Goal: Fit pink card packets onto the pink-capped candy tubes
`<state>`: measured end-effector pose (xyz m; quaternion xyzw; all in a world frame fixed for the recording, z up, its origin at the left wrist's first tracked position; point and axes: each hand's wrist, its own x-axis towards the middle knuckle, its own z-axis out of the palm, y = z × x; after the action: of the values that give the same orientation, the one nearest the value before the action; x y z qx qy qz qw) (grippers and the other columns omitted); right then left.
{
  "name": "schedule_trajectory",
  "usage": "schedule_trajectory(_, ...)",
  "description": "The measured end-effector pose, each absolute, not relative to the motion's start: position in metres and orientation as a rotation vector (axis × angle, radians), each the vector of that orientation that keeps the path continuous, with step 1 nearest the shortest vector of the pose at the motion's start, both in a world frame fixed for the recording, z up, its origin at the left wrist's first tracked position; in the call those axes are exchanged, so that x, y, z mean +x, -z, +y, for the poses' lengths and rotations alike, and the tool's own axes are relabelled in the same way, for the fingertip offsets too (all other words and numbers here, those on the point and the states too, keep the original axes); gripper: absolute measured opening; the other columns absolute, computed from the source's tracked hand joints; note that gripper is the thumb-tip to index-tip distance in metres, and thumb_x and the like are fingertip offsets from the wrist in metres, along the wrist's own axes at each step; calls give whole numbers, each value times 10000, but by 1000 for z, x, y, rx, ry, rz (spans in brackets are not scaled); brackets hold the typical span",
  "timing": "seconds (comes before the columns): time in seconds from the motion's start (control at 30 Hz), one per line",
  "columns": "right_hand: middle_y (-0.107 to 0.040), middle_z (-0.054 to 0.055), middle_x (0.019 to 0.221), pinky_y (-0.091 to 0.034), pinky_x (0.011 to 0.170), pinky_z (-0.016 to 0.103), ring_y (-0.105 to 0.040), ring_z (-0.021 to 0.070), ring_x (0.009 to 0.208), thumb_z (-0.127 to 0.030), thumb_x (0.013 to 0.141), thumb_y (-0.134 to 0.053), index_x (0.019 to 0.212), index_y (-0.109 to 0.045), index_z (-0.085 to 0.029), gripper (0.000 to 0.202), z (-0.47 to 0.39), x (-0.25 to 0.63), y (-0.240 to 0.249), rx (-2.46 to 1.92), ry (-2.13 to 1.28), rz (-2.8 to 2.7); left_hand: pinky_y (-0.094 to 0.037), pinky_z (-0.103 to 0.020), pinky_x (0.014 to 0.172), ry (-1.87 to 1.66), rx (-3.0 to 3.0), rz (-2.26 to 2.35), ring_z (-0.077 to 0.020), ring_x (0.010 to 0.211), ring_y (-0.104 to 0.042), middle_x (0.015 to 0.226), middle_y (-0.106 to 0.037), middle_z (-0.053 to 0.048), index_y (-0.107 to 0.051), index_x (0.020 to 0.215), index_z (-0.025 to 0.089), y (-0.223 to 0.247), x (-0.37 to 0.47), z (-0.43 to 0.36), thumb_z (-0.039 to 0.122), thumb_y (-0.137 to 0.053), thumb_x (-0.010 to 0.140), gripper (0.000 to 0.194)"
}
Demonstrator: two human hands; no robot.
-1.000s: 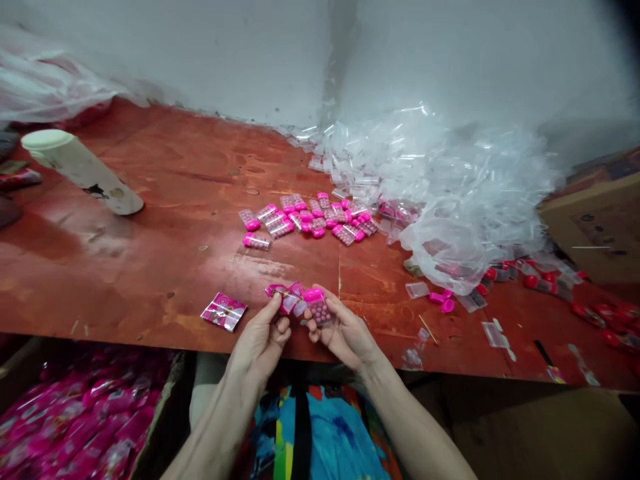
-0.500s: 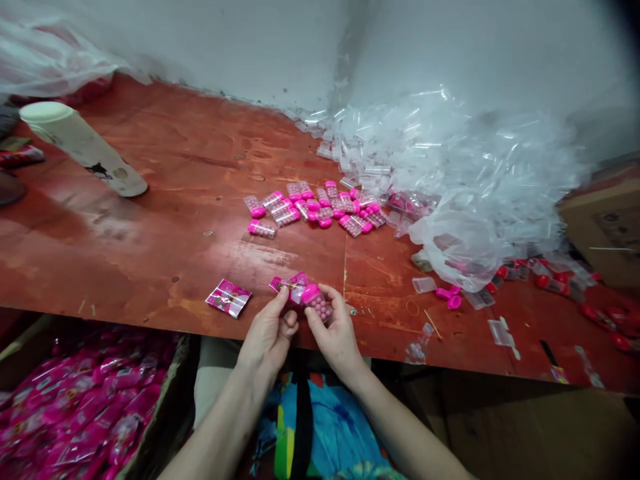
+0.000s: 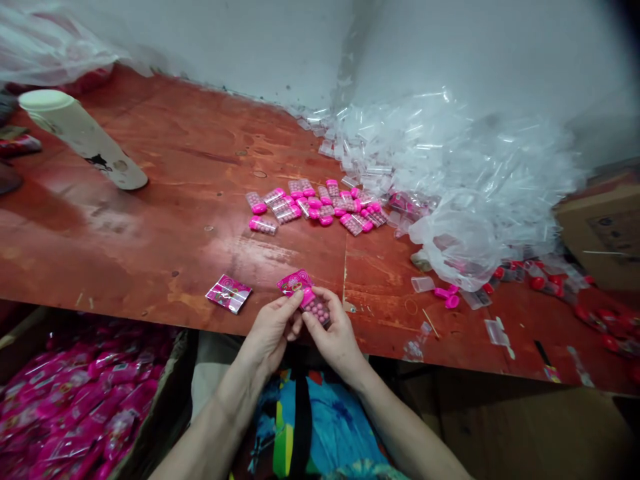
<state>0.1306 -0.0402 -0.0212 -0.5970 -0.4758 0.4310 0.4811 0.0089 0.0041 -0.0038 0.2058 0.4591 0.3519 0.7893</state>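
Observation:
Close to the table's front edge, my right hand (image 3: 341, 337) is closed round a small clear candy container (image 3: 318, 311) with pink balls inside and a pink cap. My left hand (image 3: 269, 332) pinches at the capped end, its thumb over the lower part of a pink printed wrapper (image 3: 294, 281). The wrapper meets the cap there; whether the cap is inside it cannot be made out. Left of my hands, another pink printed wrapper (image 3: 229, 294) lies flat on the table. Farther back lies a group of filled pink-capped containers (image 3: 289, 212).
A heap of clear empty containers and plastic bags (image 3: 450, 153) covers the back right. A pale cylindrical bottle (image 3: 95, 143) stands at the left. Below the table edge, a box holds many pink packets (image 3: 85, 407). Red-capped containers (image 3: 607, 317) lie at the far right.
My left thumb has moved right, up to the container's pink cap. The wrapper has turned and shifted slightly right, and my hands are closer together.

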Motion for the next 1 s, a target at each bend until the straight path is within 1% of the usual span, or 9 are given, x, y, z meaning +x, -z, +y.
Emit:
schedule_trajectory(0.1,-602,8,908,-489,590,246,-567,108,656,-341,889,-580,1228,-494,-248,362,-40,137,18,-1279,-1347,-1022,-205,-180,394,-736,481,956,-42,409,-334,454,-461,38,-572,622,128,2,5,5,424,-739,746,362)
schedule_trajectory(0.23,-518,-57,711,-300,374,168,-381,43,410,-432,923,-533,1333,-398,-278,458,-44,142,17,-1089,-1621,-901,-236,-186,414,-761,524,918,-64,450,-420,478,-491,17,-589,642,124,1,3,3,423,-696,789,350)
schedule_trajectory(0.43,-470,-81,647,-152,339,149,-162,28,370,-459,957,-449,1388,-337,-306,470,-45,138,16,-986,-1800,-708,-223,-190,408,-686,598,885,-60,437,-413,527,-568,-14,-605,701,125,-1,3,2,435,-676,807,335)
schedule_trajectory(0.53,-504,-50,692,-310,406,169,-348,60,446,-445,942,-487,1388,-375,-298,483,-44,135,17,-1150,-1579,-890,-189,-193,397,-673,624,904,-53,406,-379,500,-561,-8,-599,709,130,1,1,2,451,-662,813,343)
schedule_trajectory(0.63,-566,1,795,-459,612,232,-531,122,690,-405,906,-565,1347,-462,-278,471,-44,130,18,-1323,-1265,-1064,-139,-193,385,-682,612,955,-37,369,-316,441,-493,31,-604,724,129,6,2,-2,450,-681,796,337)
schedule_trajectory(0.7,-545,-19,723,-439,549,218,-503,110,606,-424,903,-556,1347,-451,-269,482,-44,127,19,-1317,-1312,-1001,-140,-188,383,-682,582,959,-31,371,-321,466,-496,33,-601,719,124,10,4,-7,451,-691,786,346)
schedule_trajectory(0.77,-472,-71,616,-315,397,168,-355,66,429,-467,905,-529,1362,-396,-272,514,-43,125,20,-1239,-1505,-816,-166,-181,384,-672,550,941,-28,389,-349,524,-525,22,-592,709,122,11,5,-11,453,-698,779,354)
schedule_trajectory(0.87,-445,-106,586,-172,324,133,-193,27,346,-500,898,-522,1354,-356,-279,534,-40,124,22,-1127,-1698,-604,-192,-176,388,-651,524,918,-26,408,-374,581,-539,23,-593,732,125,9,5,-13,454,-714,764,352)
schedule_trajectory(1.0,-477,-95,589,-213,324,141,-243,30,332,-523,927,-465,1365,-357,-257,524,-43,131,24,-1110,-1682,-711,-167,-192,381,-682,565,934,-31,361,-328,508,-551,14,-574,719,141,5,2,-8,496,-648,810,373)
